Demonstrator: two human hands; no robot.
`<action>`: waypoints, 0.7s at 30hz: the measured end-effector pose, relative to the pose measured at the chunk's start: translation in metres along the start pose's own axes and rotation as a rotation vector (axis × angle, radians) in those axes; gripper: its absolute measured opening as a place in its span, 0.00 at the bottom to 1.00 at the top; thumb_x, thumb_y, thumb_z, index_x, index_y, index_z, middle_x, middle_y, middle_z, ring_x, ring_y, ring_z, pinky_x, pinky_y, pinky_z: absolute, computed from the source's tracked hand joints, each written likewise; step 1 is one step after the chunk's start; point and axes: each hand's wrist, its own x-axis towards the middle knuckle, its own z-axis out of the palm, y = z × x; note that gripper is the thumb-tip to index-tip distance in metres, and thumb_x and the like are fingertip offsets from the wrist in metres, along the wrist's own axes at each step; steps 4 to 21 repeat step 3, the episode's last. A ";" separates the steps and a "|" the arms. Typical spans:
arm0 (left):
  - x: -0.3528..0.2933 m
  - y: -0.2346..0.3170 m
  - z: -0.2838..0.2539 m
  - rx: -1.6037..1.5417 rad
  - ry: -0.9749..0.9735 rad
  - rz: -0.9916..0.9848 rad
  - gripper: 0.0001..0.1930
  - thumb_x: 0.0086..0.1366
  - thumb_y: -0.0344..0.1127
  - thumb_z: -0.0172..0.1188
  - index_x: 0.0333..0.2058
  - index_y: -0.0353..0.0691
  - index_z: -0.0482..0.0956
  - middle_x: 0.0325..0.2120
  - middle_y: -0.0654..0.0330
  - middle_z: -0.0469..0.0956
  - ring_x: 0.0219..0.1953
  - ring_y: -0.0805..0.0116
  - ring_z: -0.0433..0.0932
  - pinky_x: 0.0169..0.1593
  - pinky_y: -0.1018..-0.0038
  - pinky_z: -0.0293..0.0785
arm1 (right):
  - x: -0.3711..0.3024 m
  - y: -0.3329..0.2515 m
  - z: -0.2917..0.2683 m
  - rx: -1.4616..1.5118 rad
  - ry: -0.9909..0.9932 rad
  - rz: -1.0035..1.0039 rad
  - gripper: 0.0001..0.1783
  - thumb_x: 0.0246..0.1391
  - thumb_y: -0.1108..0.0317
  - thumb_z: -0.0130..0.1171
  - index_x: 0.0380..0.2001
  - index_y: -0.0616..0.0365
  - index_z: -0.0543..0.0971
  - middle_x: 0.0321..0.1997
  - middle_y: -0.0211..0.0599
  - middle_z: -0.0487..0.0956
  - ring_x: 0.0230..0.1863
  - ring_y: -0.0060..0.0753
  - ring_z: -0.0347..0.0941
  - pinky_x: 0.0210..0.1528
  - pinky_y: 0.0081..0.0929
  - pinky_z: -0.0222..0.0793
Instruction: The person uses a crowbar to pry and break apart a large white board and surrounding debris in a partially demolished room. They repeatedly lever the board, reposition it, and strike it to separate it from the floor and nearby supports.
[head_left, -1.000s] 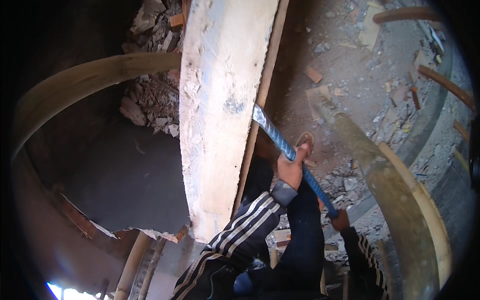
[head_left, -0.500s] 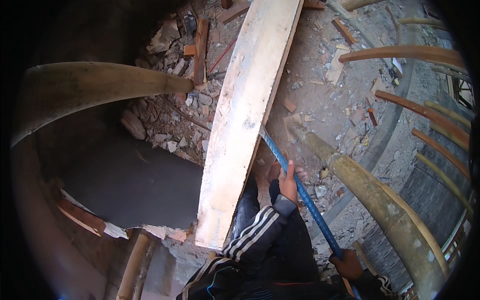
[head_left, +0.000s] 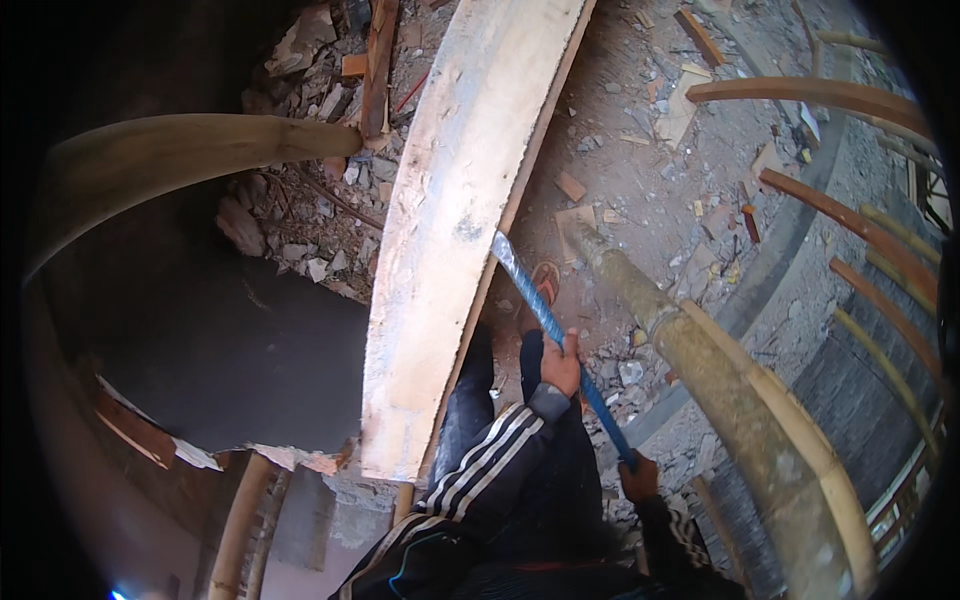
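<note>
A long blue crowbar (head_left: pixel 607 408) runs diagonally between my hands. Its flat silver tip meets the right edge of a long pale wooden plank (head_left: pixel 440 215). My left hand (head_left: pixel 562 364) is wrapped round the bar's middle, with the thumb up along it. Lower down and to the right, my right hand (head_left: pixel 638 476) grips the bar near its lower end. The plank lies lengthwise ahead of me, its near end close to my left sleeve. Whether the tip goes under the plank or only touches its side, I cannot tell.
Thick bamboo poles (head_left: pixel 690 335) rise at the right, and another bamboo pole (head_left: pixel 200 140) crosses at the left. Rubble (head_left: pixel 300 225) and wood scraps litter the ground below. A dark grey panel (head_left: pixel 250 350) with a broken edge lies left. My sandalled foot (head_left: pixel 546 283) shows beyond the bar.
My right hand has moved up and left with the bar's lower end. The left hand's fingers have closed more round the bar. The whole view has shifted slightly.
</note>
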 end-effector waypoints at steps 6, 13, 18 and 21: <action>0.013 -0.042 -0.021 0.273 0.037 0.129 0.16 0.65 0.44 0.53 0.42 0.40 0.62 0.19 0.59 0.72 0.18 0.67 0.75 0.23 0.73 0.71 | 0.041 0.022 0.034 0.061 -0.203 0.078 0.22 0.44 0.58 0.60 0.43 0.56 0.76 0.21 0.52 0.77 0.28 0.54 0.76 0.32 0.47 0.69; 0.013 -0.042 -0.021 0.273 0.037 0.129 0.16 0.65 0.44 0.53 0.42 0.40 0.62 0.19 0.59 0.72 0.18 0.67 0.75 0.23 0.73 0.71 | 0.041 0.022 0.034 0.061 -0.203 0.078 0.22 0.44 0.58 0.60 0.43 0.56 0.76 0.21 0.52 0.77 0.28 0.54 0.76 0.32 0.47 0.69; 0.013 -0.042 -0.021 0.273 0.037 0.129 0.16 0.65 0.44 0.53 0.42 0.40 0.62 0.19 0.59 0.72 0.18 0.67 0.75 0.23 0.73 0.71 | 0.041 0.022 0.034 0.061 -0.203 0.078 0.22 0.44 0.58 0.60 0.43 0.56 0.76 0.21 0.52 0.77 0.28 0.54 0.76 0.32 0.47 0.69; 0.013 -0.042 -0.021 0.273 0.037 0.129 0.16 0.65 0.44 0.53 0.42 0.40 0.62 0.19 0.59 0.72 0.18 0.67 0.75 0.23 0.73 0.71 | 0.041 0.022 0.034 0.061 -0.203 0.078 0.22 0.44 0.58 0.60 0.43 0.56 0.76 0.21 0.52 0.77 0.28 0.54 0.76 0.32 0.47 0.69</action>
